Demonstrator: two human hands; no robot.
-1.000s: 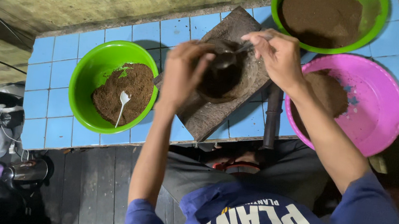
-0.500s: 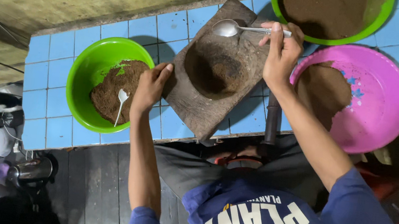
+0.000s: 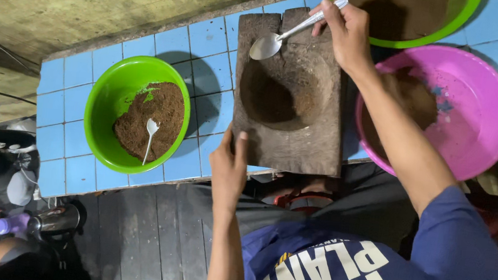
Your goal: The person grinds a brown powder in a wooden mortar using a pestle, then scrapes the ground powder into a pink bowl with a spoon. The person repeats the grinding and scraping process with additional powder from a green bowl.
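Since half a second ago, the left hand (image 3: 230,168) has slid off the green bowl's side to the near edge of the dark, hollowed rectangular wooden block (image 3: 290,94), its grip loose, fingers flat on the wood. Right hand (image 3: 348,35) holds a silver metal spoon (image 3: 286,35) by the handle, pinched closed, bowl now hovering over the block's far left corner. That block sits on the blue-tiled worktop (image 3: 213,39), between a lime-green plastic bowl of brown grounds (image 3: 137,115) with a small white spoon (image 3: 150,136) and a pink plastic basin (image 3: 452,113). Another green bowl (image 3: 401,13) sits behind. Block looks heavy, stiff, rough; best steadied by its edges.
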